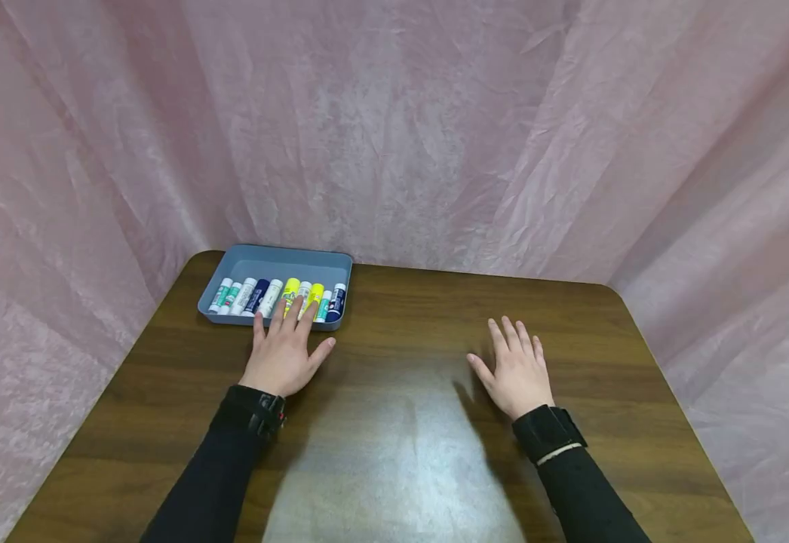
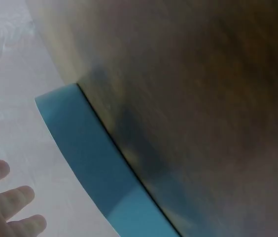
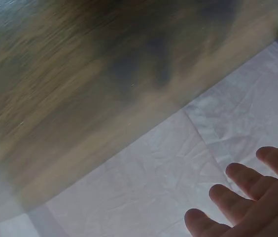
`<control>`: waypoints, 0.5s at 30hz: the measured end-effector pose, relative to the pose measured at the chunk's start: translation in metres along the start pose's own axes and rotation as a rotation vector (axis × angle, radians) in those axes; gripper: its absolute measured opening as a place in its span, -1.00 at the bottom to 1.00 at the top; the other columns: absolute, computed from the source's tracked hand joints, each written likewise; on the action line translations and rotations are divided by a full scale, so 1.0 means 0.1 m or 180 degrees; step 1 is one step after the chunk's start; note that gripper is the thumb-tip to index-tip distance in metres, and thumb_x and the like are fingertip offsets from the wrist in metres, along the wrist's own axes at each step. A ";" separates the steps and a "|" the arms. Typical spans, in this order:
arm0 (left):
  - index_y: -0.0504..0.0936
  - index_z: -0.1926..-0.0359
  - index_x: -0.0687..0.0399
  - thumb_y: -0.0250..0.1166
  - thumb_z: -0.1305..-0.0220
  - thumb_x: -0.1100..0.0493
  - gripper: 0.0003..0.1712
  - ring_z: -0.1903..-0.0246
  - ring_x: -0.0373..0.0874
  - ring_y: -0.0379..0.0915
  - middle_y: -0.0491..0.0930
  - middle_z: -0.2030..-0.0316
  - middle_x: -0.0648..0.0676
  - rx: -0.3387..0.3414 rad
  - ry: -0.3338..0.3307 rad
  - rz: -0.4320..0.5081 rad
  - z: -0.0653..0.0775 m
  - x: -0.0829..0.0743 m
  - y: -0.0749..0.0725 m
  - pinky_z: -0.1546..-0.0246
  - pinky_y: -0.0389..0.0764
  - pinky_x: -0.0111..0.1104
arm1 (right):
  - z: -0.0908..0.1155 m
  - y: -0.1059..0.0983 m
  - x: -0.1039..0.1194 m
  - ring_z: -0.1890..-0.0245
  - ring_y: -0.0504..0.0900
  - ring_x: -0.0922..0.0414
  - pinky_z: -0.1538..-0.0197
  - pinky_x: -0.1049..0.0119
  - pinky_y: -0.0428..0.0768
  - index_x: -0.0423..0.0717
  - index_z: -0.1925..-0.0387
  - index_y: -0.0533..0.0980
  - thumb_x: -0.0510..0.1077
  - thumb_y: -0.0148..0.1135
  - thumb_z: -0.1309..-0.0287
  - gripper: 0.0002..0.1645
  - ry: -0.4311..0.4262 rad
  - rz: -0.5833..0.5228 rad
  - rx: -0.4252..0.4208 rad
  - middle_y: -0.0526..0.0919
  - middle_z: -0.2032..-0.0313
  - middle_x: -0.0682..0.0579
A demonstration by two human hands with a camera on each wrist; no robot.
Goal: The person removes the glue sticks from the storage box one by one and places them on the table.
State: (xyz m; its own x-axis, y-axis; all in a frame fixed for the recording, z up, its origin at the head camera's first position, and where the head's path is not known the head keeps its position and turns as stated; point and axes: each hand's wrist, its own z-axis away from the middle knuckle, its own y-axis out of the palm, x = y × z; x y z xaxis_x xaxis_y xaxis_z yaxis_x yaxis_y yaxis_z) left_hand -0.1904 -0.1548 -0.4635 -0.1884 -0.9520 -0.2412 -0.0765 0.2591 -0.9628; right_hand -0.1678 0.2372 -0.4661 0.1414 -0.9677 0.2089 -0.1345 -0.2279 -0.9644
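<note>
Two hands, fingers extended, gripping nothing. The left hand [image 1: 280,362] is nearer the row of tubes [image 1: 271,299]; these lie just ahead of its fingertips, long axes pointing away from the person, inside the blue tray [image 1: 286,260]. Contact there cannot be confirmed. The right hand [image 1: 518,377] is well apart, over the table [image 1: 408,324].

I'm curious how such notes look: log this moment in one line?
left hand: open, at near edge of tray | right hand: open, above table | tubes: side by side in tray
</note>
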 end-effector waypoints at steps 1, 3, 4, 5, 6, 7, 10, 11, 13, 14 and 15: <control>0.10 -0.61 -0.01 -0.01 -0.47 -0.40 -0.09 -0.59 0.29 -0.23 0.01 -0.59 0.23 0.0007 -0.0001 0.0002 -0.02 0.01 -0.01 -0.44 -0.14 0.41 | -0.01 0.00 0.01 -0.58 0.04 -0.24 -0.54 -0.28 0.01 -0.08 -0.58 0.13 0.35 0.08 -0.40 -0.05 -0.0005 -0.0019 -0.0004 0.16 -0.54 -0.25; 0.07 -0.61 -0.02 -0.01 -0.48 -0.39 -0.09 -0.58 0.30 -0.17 0.03 -0.58 0.24 0.0016 -0.0023 0.0020 -0.05 0.05 -0.03 -0.43 -0.10 0.41 | -0.03 0.00 0.04 -0.56 0.10 -0.25 -0.53 -0.25 0.08 -0.13 -0.56 0.16 0.33 0.11 -0.40 -0.06 -0.0034 -0.0044 -0.0034 0.21 -0.51 -0.27; 0.05 -0.62 -0.02 -0.03 -0.48 -0.39 -0.09 -0.58 0.31 -0.16 0.03 -0.58 0.24 0.0028 -0.0041 0.0029 -0.07 0.07 -0.05 -0.43 -0.08 0.41 | -0.04 0.00 0.05 -0.54 0.14 -0.25 -0.52 -0.23 0.13 -0.15 -0.55 0.18 0.30 0.13 -0.40 -0.07 -0.0052 -0.0063 -0.0049 0.24 -0.50 -0.28; 0.03 -0.62 0.00 -0.03 -0.49 -0.38 -0.09 -0.57 0.32 -0.14 0.02 -0.58 0.25 0.0044 -0.0060 0.0040 -0.09 0.10 -0.07 -0.42 -0.07 0.41 | -0.05 0.00 0.07 -0.53 0.18 -0.26 -0.51 -0.21 0.18 -0.18 -0.53 0.20 0.29 0.14 -0.40 -0.08 -0.0070 -0.0083 -0.0056 0.26 -0.48 -0.29; 0.02 -0.62 0.02 -0.04 -0.50 -0.37 -0.09 -0.56 0.33 -0.12 0.02 -0.58 0.27 0.0058 -0.0085 0.0046 -0.10 0.14 -0.09 -0.42 -0.06 0.41 | -0.06 0.01 0.09 -0.51 0.22 -0.26 -0.50 -0.19 0.22 -0.20 -0.53 0.21 0.26 0.16 -0.40 -0.09 -0.0086 -0.0116 -0.0053 0.29 -0.47 -0.30; 0.02 -0.62 0.04 -0.03 -0.51 -0.35 -0.09 -0.56 0.34 -0.10 0.02 -0.58 0.28 0.0069 -0.0120 0.0075 -0.12 0.18 -0.10 -0.42 -0.05 0.41 | -0.07 0.01 0.12 -0.49 0.26 -0.25 -0.47 -0.18 0.28 -0.21 -0.52 0.22 0.24 0.17 -0.41 -0.10 -0.0102 -0.0145 -0.0049 0.31 -0.45 -0.30; 0.03 -0.60 0.14 -0.02 -0.54 -0.26 -0.14 -0.54 0.37 -0.08 0.03 -0.56 0.34 0.0065 -0.0237 0.0165 -0.18 0.33 -0.14 -0.44 -0.01 0.36 | -0.11 0.02 0.19 -0.42 0.38 -0.25 -0.39 -0.15 0.41 -0.25 -0.49 0.24 0.15 0.20 -0.41 -0.15 -0.0133 -0.0286 0.0014 0.39 -0.41 -0.31; 0.04 -0.59 0.18 0.00 -0.55 -0.20 -0.16 -0.53 0.37 -0.06 0.05 -0.55 0.36 0.0041 -0.0274 0.0199 -0.20 0.39 -0.15 -0.44 0.01 0.34 | -0.12 0.03 0.22 -0.41 0.40 -0.24 -0.37 -0.15 0.43 -0.25 -0.49 0.25 0.13 0.20 -0.41 -0.17 -0.0133 -0.0338 0.0058 0.40 -0.40 -0.30; 0.08 -0.57 0.27 0.02 -0.56 -0.09 -0.21 -0.51 0.38 -0.02 0.10 -0.51 0.40 -0.0050 -0.0352 0.0276 -0.24 0.52 -0.16 -0.45 0.04 0.31 | -0.15 0.05 0.26 -0.38 0.45 -0.22 -0.34 -0.13 0.47 -0.25 -0.48 0.27 0.09 0.20 -0.42 -0.21 -0.0122 -0.0431 0.0144 0.43 -0.38 -0.29; 0.10 -0.55 0.31 0.03 -0.56 -0.04 -0.24 -0.50 0.39 0.00 0.13 -0.49 0.43 -0.0108 -0.0398 0.0311 -0.26 0.59 -0.17 -0.44 0.06 0.30 | -0.16 0.07 0.29 -0.37 0.46 -0.22 -0.33 -0.13 0.48 -0.25 -0.48 0.28 0.08 0.20 -0.42 -0.22 -0.0114 -0.0476 0.0189 0.45 -0.37 -0.28; 0.12 -0.53 0.35 0.04 -0.55 0.01 -0.27 -0.48 0.40 0.02 0.15 -0.47 0.45 -0.0163 -0.0440 0.0350 -0.27 0.66 -0.18 -0.43 0.09 0.29 | -0.17 0.08 0.31 -0.36 0.47 -0.22 -0.33 -0.12 0.48 -0.26 -0.47 0.29 0.06 0.20 -0.43 -0.24 -0.0112 -0.0508 0.0224 0.45 -0.37 -0.28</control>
State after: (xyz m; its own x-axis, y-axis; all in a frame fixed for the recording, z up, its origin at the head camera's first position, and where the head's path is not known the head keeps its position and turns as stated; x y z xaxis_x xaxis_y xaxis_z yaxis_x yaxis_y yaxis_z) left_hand -0.2283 -0.2179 -0.4584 -0.0625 -0.9299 -0.3624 -0.1135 0.3674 -0.9231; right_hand -0.1811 0.2038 -0.4650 0.1898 -0.9152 0.3555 -0.0389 -0.3688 -0.9287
